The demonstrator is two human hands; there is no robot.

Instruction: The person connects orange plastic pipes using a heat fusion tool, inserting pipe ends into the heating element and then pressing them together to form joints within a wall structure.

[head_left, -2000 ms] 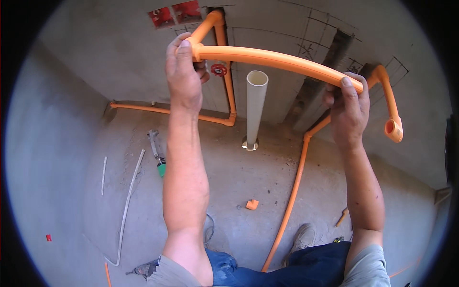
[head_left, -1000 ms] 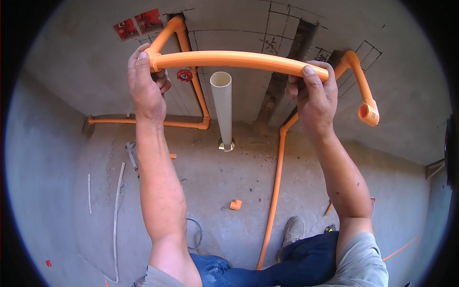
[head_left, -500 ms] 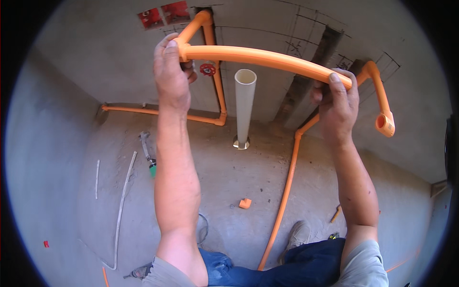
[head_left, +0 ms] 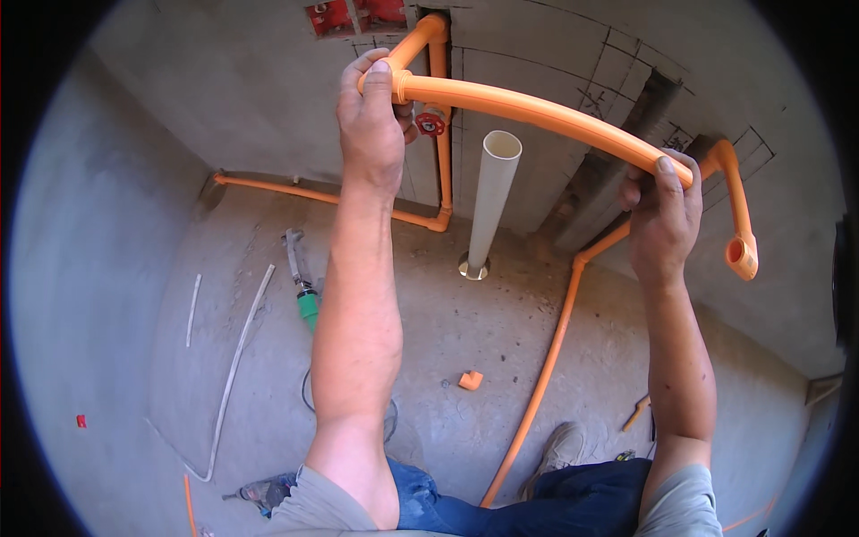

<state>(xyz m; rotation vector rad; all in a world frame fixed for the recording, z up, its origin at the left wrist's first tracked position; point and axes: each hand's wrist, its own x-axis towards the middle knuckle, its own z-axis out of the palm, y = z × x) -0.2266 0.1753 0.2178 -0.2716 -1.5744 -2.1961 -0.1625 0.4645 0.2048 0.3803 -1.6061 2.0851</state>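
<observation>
An orange plastic pipe (head_left: pixel 537 112) spans between my hands in front of the wall, sloping down to the right. My left hand (head_left: pixel 371 130) is closed around the fitting (head_left: pixel 403 85) at its left end, where it meets an orange pipe coming out of the wall (head_left: pixel 419 43). The fitting is partly covered by my fingers. At the pipe's right end my right hand (head_left: pixel 664 219) grips it, thumb on the front side and fingers behind. Beyond that hand, another orange pipe (head_left: pixel 738 197) leaves the wall and ends in an open elbow (head_left: pixel 742 258).
A white upright pipe (head_left: pixel 495 206) rises from the floor, near a red valve wheel (head_left: pixel 431 121). A long orange pipe (head_left: pixel 546 376) runs toward my feet. A loose elbow (head_left: pixel 471 380), a green-handled tool (head_left: pixel 307 304), a drill-like tool (head_left: pixel 268 492) and thin grey conduit (head_left: pixel 237 367) lie on the floor.
The whole view has shifted, so wall, floor items and hands sit farther right. Both hands keep the same holds on the fitting and pipe; little else differs.
</observation>
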